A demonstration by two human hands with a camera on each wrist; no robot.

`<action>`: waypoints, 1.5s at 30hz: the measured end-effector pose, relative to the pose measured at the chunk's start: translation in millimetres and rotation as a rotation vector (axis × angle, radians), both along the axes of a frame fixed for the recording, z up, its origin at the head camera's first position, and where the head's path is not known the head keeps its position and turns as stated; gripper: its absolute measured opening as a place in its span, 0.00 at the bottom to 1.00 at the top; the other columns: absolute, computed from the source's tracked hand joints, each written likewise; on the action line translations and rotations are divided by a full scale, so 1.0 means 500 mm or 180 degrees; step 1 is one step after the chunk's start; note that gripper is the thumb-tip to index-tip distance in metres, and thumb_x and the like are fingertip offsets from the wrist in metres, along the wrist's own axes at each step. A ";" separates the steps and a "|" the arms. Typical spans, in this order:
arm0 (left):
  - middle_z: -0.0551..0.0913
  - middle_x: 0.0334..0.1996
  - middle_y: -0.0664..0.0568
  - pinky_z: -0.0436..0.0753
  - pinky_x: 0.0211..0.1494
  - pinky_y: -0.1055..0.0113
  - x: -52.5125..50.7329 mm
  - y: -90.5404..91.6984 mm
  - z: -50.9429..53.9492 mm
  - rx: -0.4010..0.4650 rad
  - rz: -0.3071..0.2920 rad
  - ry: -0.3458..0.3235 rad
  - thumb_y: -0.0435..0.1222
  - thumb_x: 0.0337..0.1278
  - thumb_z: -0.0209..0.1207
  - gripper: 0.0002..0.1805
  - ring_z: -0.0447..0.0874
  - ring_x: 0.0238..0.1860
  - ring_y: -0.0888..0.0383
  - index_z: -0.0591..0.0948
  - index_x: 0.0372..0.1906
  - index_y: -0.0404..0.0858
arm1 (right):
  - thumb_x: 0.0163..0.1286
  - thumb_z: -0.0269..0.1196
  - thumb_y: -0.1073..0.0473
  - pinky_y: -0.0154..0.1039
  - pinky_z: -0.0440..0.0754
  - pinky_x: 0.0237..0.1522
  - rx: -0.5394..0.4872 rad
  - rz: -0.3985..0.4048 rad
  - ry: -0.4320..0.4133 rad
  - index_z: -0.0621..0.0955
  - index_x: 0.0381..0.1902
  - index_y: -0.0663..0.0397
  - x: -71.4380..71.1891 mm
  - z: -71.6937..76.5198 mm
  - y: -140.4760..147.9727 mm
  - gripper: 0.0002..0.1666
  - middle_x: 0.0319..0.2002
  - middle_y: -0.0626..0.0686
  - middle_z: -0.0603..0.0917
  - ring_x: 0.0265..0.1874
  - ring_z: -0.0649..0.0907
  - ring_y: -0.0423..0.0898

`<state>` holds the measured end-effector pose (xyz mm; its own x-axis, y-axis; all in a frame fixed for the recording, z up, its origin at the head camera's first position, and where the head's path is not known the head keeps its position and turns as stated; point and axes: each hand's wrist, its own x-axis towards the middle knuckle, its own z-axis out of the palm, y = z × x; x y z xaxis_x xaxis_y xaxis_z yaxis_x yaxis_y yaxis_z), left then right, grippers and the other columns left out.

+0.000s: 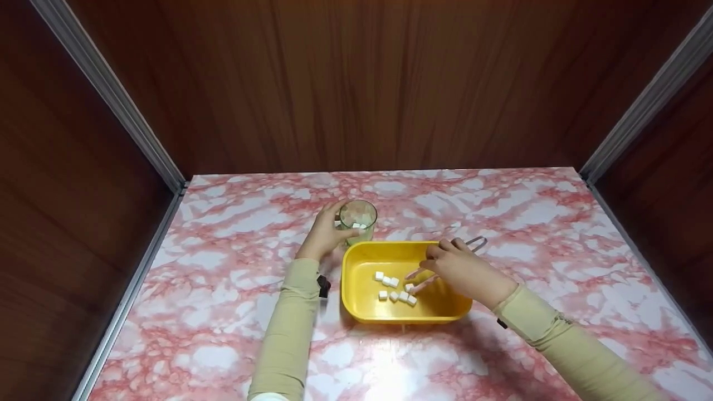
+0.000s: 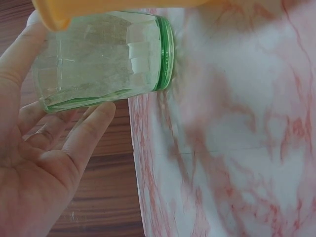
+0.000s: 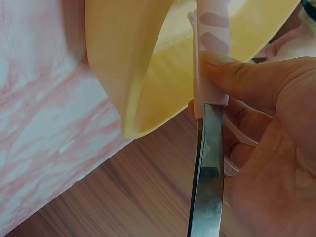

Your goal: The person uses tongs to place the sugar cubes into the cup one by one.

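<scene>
Just above the centre of the head view's lower half, the left hand (image 1: 326, 233) curls its thumb and fingers round a green-tinted glass (image 1: 359, 211), which stands just beyond the yellow tub (image 1: 362, 303) with a few white cubes inside. Right of it, the right hand (image 1: 467, 273) pinches a pair of tongs (image 3: 213, 123) between thumb and fingers, their pink tips reaching down-left into the tub beside one loose cube (image 1: 409, 288); whether they grip it, I cannot tell. More cubes lie left of the tips. Pink-and-white marbling covers the worktop (image 1: 211, 312).
</scene>
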<state>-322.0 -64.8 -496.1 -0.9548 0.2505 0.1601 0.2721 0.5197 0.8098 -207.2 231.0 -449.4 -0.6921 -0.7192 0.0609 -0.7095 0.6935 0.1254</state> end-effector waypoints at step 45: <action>0.63 0.68 0.42 0.75 0.59 0.62 0.004 0.001 0.002 0.0091 -0.0006 -0.0016 0.41 0.44 0.73 0.44 0.67 0.61 0.49 0.67 0.69 0.41 | 0.53 0.69 0.71 0.48 0.65 0.38 -0.0282 0.0089 -0.0050 0.89 0.37 0.38 -0.004 -0.013 -0.011 0.21 0.31 0.46 0.76 0.39 0.74 0.50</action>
<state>-320.1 -64.1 -494.9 -0.9551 0.2477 0.1625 0.2691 0.4957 0.8258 -209.0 225.2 -456.1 -0.6733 -0.7304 0.1145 -0.7301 0.6813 0.0530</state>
